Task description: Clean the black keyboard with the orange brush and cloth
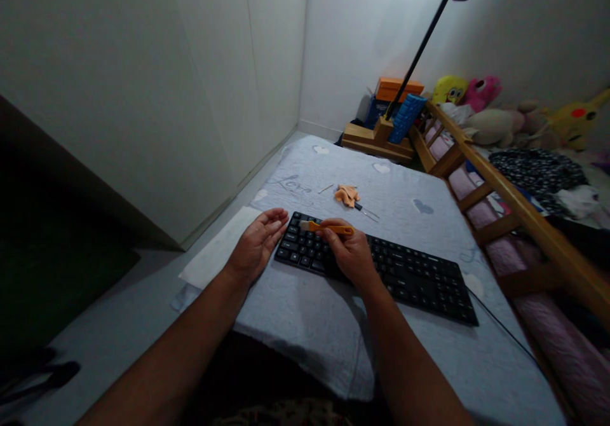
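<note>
Black rectangular plastic keyboard (419, 274) lies on the pale-blue patterned cloth (305, 311). Right hand (351, 253) grips an orange-handled, pale-bristled brush (312, 226) between thumb and fingers, bristles at the upper-left keys. Left hand (257, 243) is unclosed, fingers loosely extended, at the keyboard's left end. Crumpled orange fabric (347, 195) lies beyond the keyboard.

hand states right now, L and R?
Left hand: open, holding nothing visible, at the left end of the black keyboard.
Right hand: closed on the orange-handled brush, bristles over the keyboard's left part.
</note>
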{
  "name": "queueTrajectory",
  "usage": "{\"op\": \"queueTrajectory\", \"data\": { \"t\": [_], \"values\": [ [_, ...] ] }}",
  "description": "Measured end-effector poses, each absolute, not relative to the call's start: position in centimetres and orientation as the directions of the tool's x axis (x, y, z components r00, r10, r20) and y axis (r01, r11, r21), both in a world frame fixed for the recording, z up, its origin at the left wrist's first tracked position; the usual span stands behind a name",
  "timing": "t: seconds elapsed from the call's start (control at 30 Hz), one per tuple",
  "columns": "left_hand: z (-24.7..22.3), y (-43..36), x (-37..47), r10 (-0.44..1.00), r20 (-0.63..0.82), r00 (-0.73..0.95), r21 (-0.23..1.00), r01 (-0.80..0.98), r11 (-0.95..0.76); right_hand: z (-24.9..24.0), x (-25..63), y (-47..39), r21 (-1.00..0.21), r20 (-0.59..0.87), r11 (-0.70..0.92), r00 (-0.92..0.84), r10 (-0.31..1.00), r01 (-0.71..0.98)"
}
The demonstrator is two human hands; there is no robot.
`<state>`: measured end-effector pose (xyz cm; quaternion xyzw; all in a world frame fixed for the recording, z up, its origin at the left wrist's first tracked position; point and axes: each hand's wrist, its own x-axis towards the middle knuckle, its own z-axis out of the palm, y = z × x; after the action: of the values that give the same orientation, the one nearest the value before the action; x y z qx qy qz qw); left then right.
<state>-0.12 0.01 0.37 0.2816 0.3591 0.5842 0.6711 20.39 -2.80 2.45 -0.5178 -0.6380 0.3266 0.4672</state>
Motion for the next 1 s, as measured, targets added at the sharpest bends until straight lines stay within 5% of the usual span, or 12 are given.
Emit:
{"op": "queueTrajectory", "data": {
  "t": [0.47,0.77,1.0],
  "values": [
    [0.5,0.0,-0.1,0.986,-0.156,0.057,0.803,-0.574,0.161,2.1,20.0,-2.6,-0.708,0.380,0.273,0.025,0.925,0.651],
    [0.1,0.0,-0.2,0.987,-0.146,0.064,0.803,-0.575,0.156,2.5,19.3,-2.5,-0.855,0.329,0.294,0.009,0.944,0.427],
    [0.4,-0.1,-0.1,0.987,-0.145,0.064,0.801,-0.578,0.155,1.9,19.2,-2.1,-0.789,0.317,0.274,-0.018,0.948,0.551]
  ]
}}
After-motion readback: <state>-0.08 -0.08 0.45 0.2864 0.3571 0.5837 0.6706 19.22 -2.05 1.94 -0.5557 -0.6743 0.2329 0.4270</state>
